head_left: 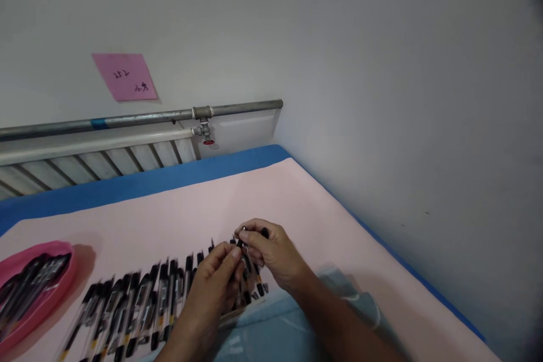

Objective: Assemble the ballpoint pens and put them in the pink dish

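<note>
Both of my hands meet above the near middle of the pink table cover. My left hand (219, 272) is closed, pinching a slim black pen (240, 242) between thumb and fingertips. From the other side, the thumb and forefinger of my right hand (271, 248) close at the pen's upper end, where a small shiny tip shows. A black piece like a pen cap (265, 232) sticks out between the right hand's fingers. My fingers hide most of what is held. Below and left of them lie several clear-barrelled pens (163, 297) with black caps, side by side in a row.
At the left edge a pink basket (68, 280) holds several dark pens. The pink cover (271, 192) lies over a blue one (169, 175). Behind stand a radiator (97, 167), a pipe with a red valve (207, 142) and a wall. Light blue cloth (271, 328) is nearest me.
</note>
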The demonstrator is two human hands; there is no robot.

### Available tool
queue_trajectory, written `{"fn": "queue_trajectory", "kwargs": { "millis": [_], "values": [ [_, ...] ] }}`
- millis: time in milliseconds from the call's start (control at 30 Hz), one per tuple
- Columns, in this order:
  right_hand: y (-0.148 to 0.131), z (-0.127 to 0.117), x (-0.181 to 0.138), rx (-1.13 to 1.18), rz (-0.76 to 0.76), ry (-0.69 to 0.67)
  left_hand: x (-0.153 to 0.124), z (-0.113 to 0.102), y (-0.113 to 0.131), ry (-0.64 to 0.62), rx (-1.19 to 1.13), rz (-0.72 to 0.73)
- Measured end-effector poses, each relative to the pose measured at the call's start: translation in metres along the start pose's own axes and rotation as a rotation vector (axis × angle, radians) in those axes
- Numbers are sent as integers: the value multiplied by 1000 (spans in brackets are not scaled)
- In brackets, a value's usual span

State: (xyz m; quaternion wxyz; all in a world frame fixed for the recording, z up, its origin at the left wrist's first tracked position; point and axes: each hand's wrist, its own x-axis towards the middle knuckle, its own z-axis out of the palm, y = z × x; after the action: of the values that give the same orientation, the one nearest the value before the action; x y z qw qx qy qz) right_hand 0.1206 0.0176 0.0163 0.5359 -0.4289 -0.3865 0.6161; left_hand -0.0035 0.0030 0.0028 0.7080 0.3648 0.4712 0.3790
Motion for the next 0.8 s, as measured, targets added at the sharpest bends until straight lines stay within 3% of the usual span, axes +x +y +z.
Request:
{"fn": "queue_trajectory", "kwargs": {
  "millis": [200, 500, 567, 700, 800],
  "values": [
    [-9, -10, 3, 286, 36, -121, -5, -3, 6, -142, -120, -160],
    [-16, -30, 14, 372, -190, 265, -5, -3, 5, -151, -124, -180],
    [-16, -31, 12, 263, -152, 229, -4, -5, 5, -137, -137, -172],
    [-12, -23, 5, -47, 70, 5, -2, -5, 5, -125, -144, -156],
    [-8, -16, 1, -126, 134, -42, -3, -4, 5, -121, -139, -145]
  ]
}}
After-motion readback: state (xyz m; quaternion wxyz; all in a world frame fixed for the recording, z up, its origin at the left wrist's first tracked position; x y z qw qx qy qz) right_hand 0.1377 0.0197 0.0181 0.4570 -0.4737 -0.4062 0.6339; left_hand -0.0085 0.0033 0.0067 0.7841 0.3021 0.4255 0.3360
